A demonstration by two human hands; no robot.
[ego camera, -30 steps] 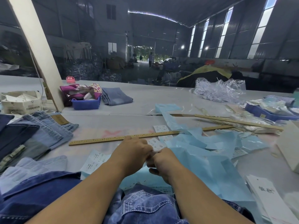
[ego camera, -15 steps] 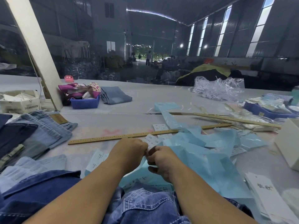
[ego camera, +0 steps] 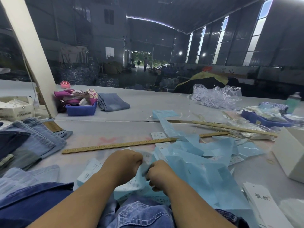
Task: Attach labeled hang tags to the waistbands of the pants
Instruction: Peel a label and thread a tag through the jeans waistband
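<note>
Pale blue backing paper [ego camera: 202,168] is heaped just right of the hands, and one strip of it, with a small printed label [ego camera: 146,157] at its top, is pinched between them: the left hand [ego camera: 127,163] and the right hand [ego camera: 160,172] are curled close together, knuckles nearly touching, probably so the label can be peeled free. What the fingertips do is hidden. Denim pants [ego camera: 139,213] are bunched directly below the wrists, kept near for tagging; no waistband can be made out there. White hang tags [ego camera: 261,203] are stacked to the lower right, within easy reach. A wooden ruler [ego camera: 115,145] lies on the desk [ego camera: 164,102] just beyond the hands.
</note>
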